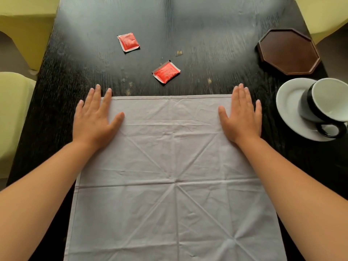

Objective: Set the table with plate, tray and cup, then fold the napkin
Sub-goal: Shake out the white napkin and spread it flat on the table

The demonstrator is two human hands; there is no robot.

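A white cloth napkin [171,166] lies spread flat on the dark wooden table [188,25], marked with old fold creases. My left hand [94,117] rests palm down on its far left corner, fingers apart. My right hand [243,117] presses flat on the far right corner, fingers apart too. Neither hand holds anything. At the right edge a white plate [290,108] carries a cup [327,102], white inside and black outside, tipped on its side. Behind it sits a brown octagonal tray [290,51].
Two red sachets lie on the table beyond the napkin, one [129,42] further back, the other [166,72] nearer. Crumbs are scattered between them. Yellow-green chair covers [13,110] flank the table on the left and at the far right.
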